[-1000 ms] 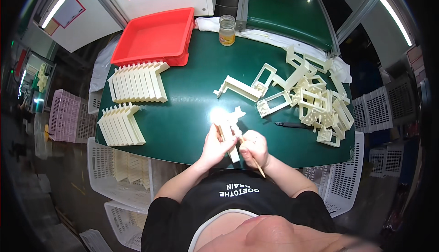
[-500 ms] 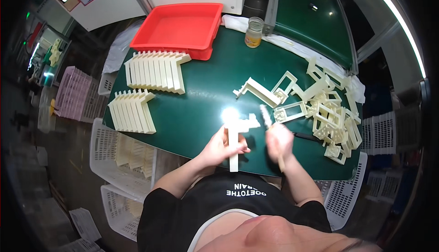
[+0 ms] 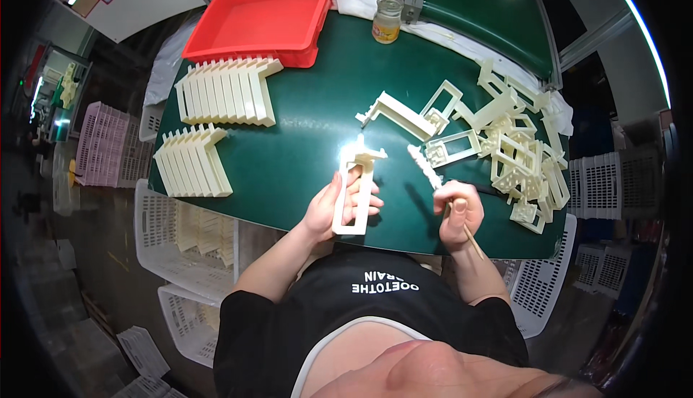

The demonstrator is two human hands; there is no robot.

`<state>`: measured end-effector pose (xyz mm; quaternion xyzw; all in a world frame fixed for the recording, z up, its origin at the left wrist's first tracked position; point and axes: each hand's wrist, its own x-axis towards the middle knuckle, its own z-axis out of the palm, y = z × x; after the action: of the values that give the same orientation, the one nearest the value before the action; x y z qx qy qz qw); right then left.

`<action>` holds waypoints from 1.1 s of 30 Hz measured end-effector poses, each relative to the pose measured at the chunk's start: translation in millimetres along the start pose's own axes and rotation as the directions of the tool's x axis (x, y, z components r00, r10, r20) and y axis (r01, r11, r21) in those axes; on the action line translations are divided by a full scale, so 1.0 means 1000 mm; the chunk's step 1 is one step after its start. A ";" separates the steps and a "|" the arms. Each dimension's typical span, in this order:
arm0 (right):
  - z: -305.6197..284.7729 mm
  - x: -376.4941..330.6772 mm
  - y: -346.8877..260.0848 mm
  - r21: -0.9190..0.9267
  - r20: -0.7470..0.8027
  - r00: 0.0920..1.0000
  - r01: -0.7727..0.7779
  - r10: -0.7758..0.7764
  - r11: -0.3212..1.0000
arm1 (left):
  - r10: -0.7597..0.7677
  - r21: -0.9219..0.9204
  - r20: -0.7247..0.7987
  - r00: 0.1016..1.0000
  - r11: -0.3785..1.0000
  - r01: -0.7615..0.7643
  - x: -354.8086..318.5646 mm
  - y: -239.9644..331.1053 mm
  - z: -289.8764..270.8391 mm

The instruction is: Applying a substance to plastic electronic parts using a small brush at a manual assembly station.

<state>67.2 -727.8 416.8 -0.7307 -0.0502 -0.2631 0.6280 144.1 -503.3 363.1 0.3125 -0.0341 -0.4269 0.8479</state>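
Note:
My left hand (image 3: 322, 209) is closed on a cream plastic frame (image 3: 349, 230), its fingers showing through the long rectangular opening. The frame's knobbed end points away from me, under a bright glare. In my right hand (image 3: 460, 212) is a thin wooden stick (image 3: 473, 241) whose far end is wrapped in a lumpy white tip (image 3: 424, 165). That tip is apart from the held frame, to its right. Just beyond it lie a loose cream frame (image 3: 456, 158) and a longer cream piece (image 3: 401, 114).
A pile of cream frames (image 3: 516, 156) covers the right of the green table (image 3: 303, 160). Two neat rows of cream frames (image 3: 227, 95) (image 3: 193, 163) stand at the left, near a red tray (image 3: 249, 19). A glass jar (image 3: 388, 19) stands at the back. White baskets (image 3: 180, 254) sit below.
The held frame has turned from edge-on so its opening now faces up. My right hand has shifted slightly right, and the stick now slants more. The whole view has shifted a little.

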 end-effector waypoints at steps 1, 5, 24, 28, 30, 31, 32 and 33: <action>0.004 -0.008 0.000 0.104 -0.014 0.998 -0.060 0.062 0.993 | -0.090 -0.130 0.025 0.996 0.987 0.093 0.004 -0.003 -0.002; 0.011 -0.016 0.014 0.224 0.146 0.989 -0.057 0.024 0.973 | -0.198 -0.425 0.107 0.974 0.877 0.225 0.012 -0.015 -0.005; 0.048 -0.014 0.013 0.370 0.374 0.781 -0.620 0.500 0.692 | -0.114 -0.283 0.146 0.983 0.947 0.152 0.010 -0.020 -0.012; 0.028 0.001 0.016 0.232 0.144 0.936 -0.348 0.322 0.908 | -0.180 -0.449 0.222 0.958 0.854 0.264 0.013 -0.024 -0.021; 0.023 0.002 0.022 0.130 0.184 0.968 -0.198 0.172 0.972 | -0.202 -0.402 0.300 0.932 0.859 0.316 0.016 -0.025 -0.024; 0.024 0.005 0.021 0.079 0.202 0.971 -0.148 0.130 0.986 | -0.204 -0.403 0.301 0.932 0.858 0.318 0.017 -0.024 -0.024; 0.025 0.007 0.020 0.028 0.222 0.971 -0.097 0.088 0.995 | -0.217 -0.395 0.302 0.928 0.858 0.329 0.018 -0.022 -0.024; 0.027 0.009 0.021 0.029 0.221 0.971 -0.099 0.090 0.995 | -0.230 -0.386 0.301 0.925 0.858 0.339 0.017 -0.020 -0.023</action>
<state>91.6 -708.9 400.2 -0.7441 -0.0897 -0.1497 0.6449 147.8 -513.3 330.0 0.0638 0.0037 -0.5802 0.8120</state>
